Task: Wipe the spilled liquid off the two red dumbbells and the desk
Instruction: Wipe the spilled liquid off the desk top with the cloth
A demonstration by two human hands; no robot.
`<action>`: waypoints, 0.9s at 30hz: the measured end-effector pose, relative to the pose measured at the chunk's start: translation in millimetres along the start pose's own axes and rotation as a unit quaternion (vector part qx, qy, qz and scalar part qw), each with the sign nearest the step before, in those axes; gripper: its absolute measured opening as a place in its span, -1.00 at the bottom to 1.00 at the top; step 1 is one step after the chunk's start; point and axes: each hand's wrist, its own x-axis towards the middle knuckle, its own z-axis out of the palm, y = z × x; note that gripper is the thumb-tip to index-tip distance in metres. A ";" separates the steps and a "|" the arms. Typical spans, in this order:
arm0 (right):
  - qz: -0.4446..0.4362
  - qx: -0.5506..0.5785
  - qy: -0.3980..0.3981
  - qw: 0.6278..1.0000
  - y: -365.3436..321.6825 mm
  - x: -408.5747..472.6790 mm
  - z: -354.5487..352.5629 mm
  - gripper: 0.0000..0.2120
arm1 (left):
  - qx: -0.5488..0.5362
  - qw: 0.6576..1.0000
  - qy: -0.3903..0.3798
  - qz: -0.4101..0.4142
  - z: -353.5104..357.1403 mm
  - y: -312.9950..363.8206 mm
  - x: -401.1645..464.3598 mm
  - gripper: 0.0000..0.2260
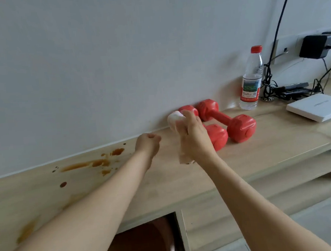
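The right hand [194, 135], in the middle of the frame, grips a white tissue [175, 120] and holds it against the near dumbbell [216, 135]. The hand hides that dumbbell's bar. The left hand [147, 144] is just to the left, curled into a fist with nothing in it, over the desk [269, 137]. The far dumbbell [226, 117] lies right beside the first one, toward the right, near the wall.

I think the step now is rubbing the near dumbbell clean. To do it well, the tissue should go all around the round ends and the bar, and the other hand could hold the dumbbell so it does not roll.

The brown spill [91, 164] is still on the desk at the left of the frame, with small drops near it, so the desk is not wiped yet.

A water bottle [250, 80] with a red cap stands upright at the right, behind the dumbbells. It looks almost empty, though I cannot tell for sure.
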 end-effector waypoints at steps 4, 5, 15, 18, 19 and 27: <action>-0.001 0.006 -0.184 0.983 -19.3 -30.8 52.9 -0.56 | 0.056 0.996 0.074 -0.014 -60.5 -22.1 -26.6 -0.89; 0.010 -0.020 -0.232 0.972 -19.9 -36.8 63.5 -0.56 | 0.089 0.991 0.095 -0.016 -72.9 -27.0 -33.3 -0.86; 0.097 -0.121 -0.152 0.976 -5.1 -23.5 61.9 -0.59 | 0.345 0.935 -0.011 0.082 -42.9 -54.6 -65.7 -0.67; 0.086 -0.142 -0.130 0.978 5.8 -16.4 69.9 -0.56 | 0.488 0.868 -0.040 0.083 -23.7 -77.5 -43.8 -0.46; 0.082 -0.144 -0.122 0.979 9.0 -11.9 73.6 -0.56 | 0.493 0.865 -0.040 0.090 -21.9 -80.2 -33.9 -0.44; 0.047 -0.170 -0.110 0.978 26.8 16.6 98.9 -0.78 | 0.566 0.804 -0.108 0.146 -24.9 -60.7 48.2 -0.47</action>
